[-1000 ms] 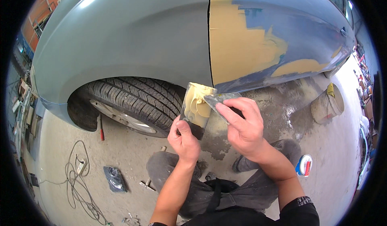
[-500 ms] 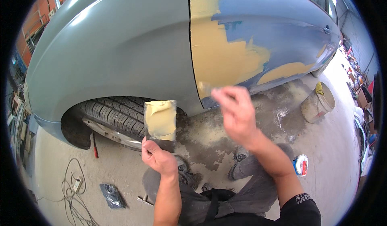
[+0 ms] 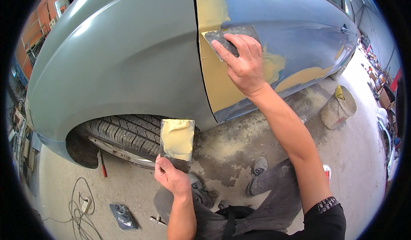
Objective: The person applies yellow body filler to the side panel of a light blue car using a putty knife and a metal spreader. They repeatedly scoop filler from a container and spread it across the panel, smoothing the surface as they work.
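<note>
My right hand point(image 3: 245, 64) presses a wide, dark putty spreader point(image 3: 246, 33) against the front part of the blue car door point(image 3: 295, 38). Its fingers lie spread along the back of the blade. Yellow filler point(image 3: 216, 83) coats the door's front edge, beside the dark gap to the grey fender point(image 3: 141, 56). Low in front of the tire, my left hand point(image 3: 173, 178) grips a second spreader point(image 3: 176, 158) by its lower end. A thick heap of yellow putty point(image 3: 177, 138) covers this blade, which is held upright. The door surface under the right spreader is hidden.
A dusty bucket point(image 3: 338, 111) with a yellow cloth on its rim stands to the right. A tin point(image 3: 327, 173) is partly hidden by my right arm. A coiled cable point(image 3: 81, 205), a red-handled tool point(image 3: 103, 165) and a dark plastic bag point(image 3: 123, 216) lie on the left floor.
My right hand has moved up, bringing its spreader flat against the door; before, it was blurred lower down. My left hand with the loaded spreader appears slightly lower and farther right.
</note>
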